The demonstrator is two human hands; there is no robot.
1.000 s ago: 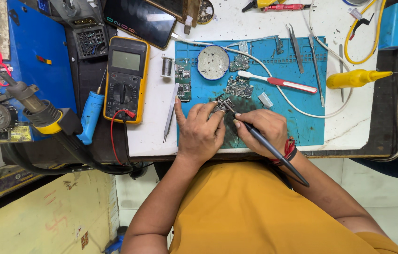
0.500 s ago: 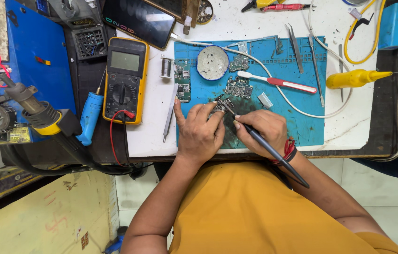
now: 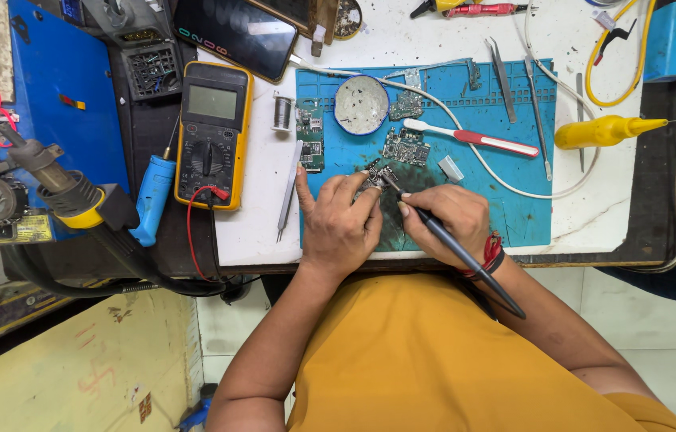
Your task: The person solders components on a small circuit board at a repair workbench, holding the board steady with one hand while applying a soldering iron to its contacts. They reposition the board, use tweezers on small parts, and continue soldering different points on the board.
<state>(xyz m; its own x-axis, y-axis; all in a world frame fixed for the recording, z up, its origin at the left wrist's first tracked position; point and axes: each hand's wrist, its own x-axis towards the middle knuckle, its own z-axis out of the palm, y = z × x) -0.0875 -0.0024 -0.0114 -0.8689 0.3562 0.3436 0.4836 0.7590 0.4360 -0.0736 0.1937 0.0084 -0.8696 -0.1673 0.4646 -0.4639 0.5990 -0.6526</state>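
From my head view, my left hand [image 3: 340, 228] pinches a small circuit board [image 3: 375, 176] on the blue mat [image 3: 506, 216], near the mat's front edge. My right hand [image 3: 446, 220] is closed around a dark soldering iron [image 3: 454, 244], its tip touching the board. Beyond the board on the mat lie a round tin [image 3: 361, 105] and a red toothbrush [image 3: 474, 138]. Off the mat's left edge sit tweezers [image 3: 288, 190] and a yellow multimeter [image 3: 212, 134]. The mat's right part is bare.
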